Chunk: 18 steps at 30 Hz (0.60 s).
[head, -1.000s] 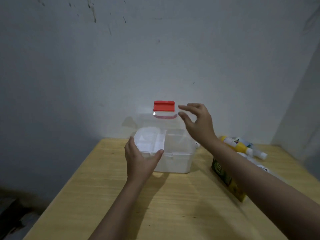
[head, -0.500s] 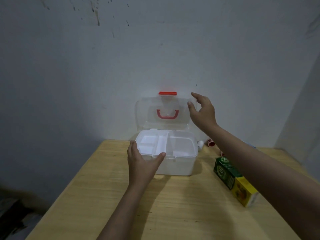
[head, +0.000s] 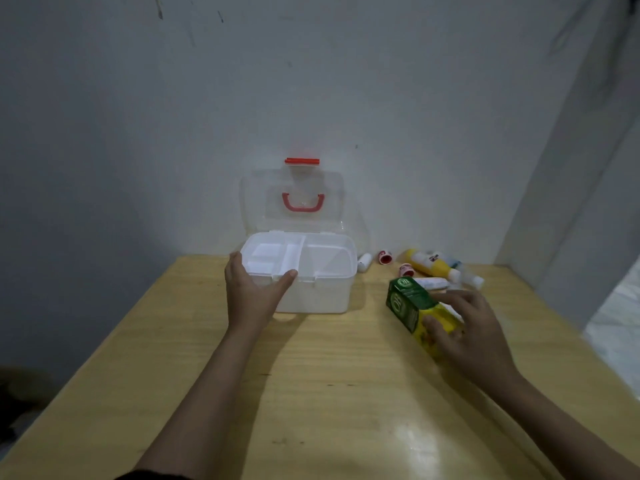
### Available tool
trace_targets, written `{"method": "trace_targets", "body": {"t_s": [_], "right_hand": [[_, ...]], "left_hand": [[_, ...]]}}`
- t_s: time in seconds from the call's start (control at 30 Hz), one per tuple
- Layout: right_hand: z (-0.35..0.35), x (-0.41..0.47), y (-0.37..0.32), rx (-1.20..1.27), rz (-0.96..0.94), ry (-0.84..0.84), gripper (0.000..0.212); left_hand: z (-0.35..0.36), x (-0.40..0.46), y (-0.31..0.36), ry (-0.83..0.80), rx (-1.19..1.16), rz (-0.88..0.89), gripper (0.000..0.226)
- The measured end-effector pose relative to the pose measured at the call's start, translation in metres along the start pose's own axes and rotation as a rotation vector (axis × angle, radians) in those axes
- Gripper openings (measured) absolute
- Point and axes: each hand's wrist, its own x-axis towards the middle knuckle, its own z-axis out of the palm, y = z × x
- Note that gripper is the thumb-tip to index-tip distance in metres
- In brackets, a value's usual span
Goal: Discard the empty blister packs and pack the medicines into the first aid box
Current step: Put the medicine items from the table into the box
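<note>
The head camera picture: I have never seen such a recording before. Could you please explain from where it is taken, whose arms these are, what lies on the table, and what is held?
There is no machine here. A person wears a wide-angle camera on the head, looking forward and down, so the two bare arms are that person's own.

On the wooden table stands a white first aid box. Its clear lid, with a red handle, stands open against the wall, and a divided tray shows inside.

The left hand rests on the box's front left corner and steadies it. The right hand closes around a green and yellow carton lying on the table; it does not look lifted yet.

Behind the carton lie a yellow bottle and a few smaller containers, too small to identify. I can make out no blister packs.
</note>
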Motion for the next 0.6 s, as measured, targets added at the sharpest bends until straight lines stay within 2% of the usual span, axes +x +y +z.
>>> {"method": "trace_targets", "body": {"t_s": [0.1, 0.2, 0.37, 0.47, 0.6], "right_hand": [[0.006, -0.021, 0.008, 0.014, 0.098, -0.015, 0.037], [0.014, -0.024, 0.011, 0.043, 0.092, 0.018, 0.035], [0.003, -0.014, -0.003, 0.338, 0.151, 0.152, 0.022], [-0.01, 0.006, -0.018, 0.513, 0.182, 0.192, 0.022], [-0.017, 0.044, -0.042, 0.586, 0.16, 0.2, 0.02]], "left_hand": [[-0.001, -0.003, 0.003, -0.001, 0.016, -0.005, 0.106], [-0.004, -0.005, 0.008, -0.017, 0.004, -0.012, 0.105], [-0.008, -0.009, 0.011, -0.043, -0.013, -0.017, 0.105], [-0.007, -0.01, 0.011, -0.04, -0.02, -0.019, 0.105], [-0.007, -0.01, 0.012, -0.045, -0.013, -0.029, 0.106]]}}
